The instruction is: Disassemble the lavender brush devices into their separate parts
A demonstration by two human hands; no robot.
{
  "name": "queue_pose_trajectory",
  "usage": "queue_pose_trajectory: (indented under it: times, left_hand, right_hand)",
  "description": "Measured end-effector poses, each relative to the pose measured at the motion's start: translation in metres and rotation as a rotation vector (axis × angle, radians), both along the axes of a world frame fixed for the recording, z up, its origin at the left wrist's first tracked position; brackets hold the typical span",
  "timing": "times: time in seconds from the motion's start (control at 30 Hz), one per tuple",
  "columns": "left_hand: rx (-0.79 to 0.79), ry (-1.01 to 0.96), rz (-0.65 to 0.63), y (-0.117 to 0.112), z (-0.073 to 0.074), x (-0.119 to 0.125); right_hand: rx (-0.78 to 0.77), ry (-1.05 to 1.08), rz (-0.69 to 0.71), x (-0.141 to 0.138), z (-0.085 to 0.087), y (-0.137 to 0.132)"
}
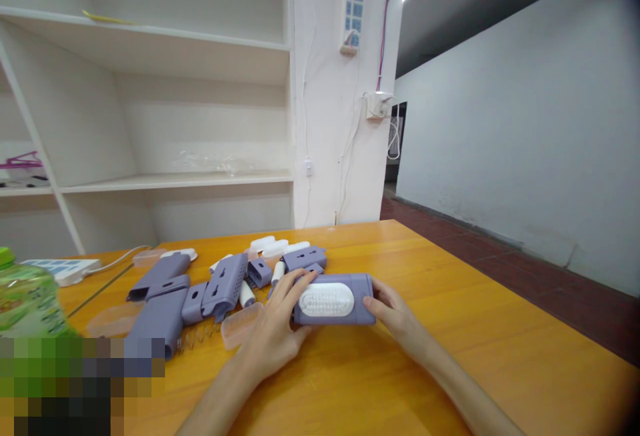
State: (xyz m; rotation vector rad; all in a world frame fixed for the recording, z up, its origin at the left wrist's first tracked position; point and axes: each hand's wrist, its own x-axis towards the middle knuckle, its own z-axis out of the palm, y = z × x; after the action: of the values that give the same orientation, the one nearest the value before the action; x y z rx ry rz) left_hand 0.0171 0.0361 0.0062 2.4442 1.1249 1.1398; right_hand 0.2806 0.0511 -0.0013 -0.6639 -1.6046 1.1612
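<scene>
A purple plastic case (361, 289) with a white oval bristle pad (327, 300) on the side toward me is held sideways just above the table. My left hand (280, 319) wraps round its left end, fingers over the top and thumb below. At the right end, my right hand (395, 313) pinches the case with its thumb on the front face. Both hands are closed on it, and the fingers behind the case are hidden. Left of my left hand lie a clear plastic cover (241, 326) and a purple slotted housing (227, 284).
More purple housings (159, 316), white oval pieces (275, 248) and a metal spring (197, 337) lie on the wooden table (480, 356). A green bottle (30, 296) stands at the left edge beside a power strip (67, 271). White shelves (175, 183) rise behind the table.
</scene>
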Motion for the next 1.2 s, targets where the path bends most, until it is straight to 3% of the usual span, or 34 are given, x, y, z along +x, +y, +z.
queue_pose_trajectory:
  times: [0.3,0.53,0.73,1.0,1.2]
  left_hand:
    - [-0.013,0.033,-0.009,-0.003,-0.005,0.002]
    - [-0.006,0.067,-0.021,-0.008,-0.003,0.005]
    - [0.032,0.073,-0.015,-0.005,-0.003,0.005]
    - [0.366,0.175,0.065,0.003,0.004,-0.006]
    - [0.461,0.261,0.09,0.002,0.008,-0.013]
  right_hand:
    - [-0.042,-0.023,-0.067,0.002,-0.012,0.003]
    - [-0.144,0.079,-0.06,0.003,-0.025,0.008]
    - [-0.112,0.034,-0.131,-0.005,-0.007,-0.002]
    - [-0.11,0.049,-0.127,-0.004,0.018,-0.01]
    - [-0.09,0.028,-0.048,-0.001,0.015,-0.014]
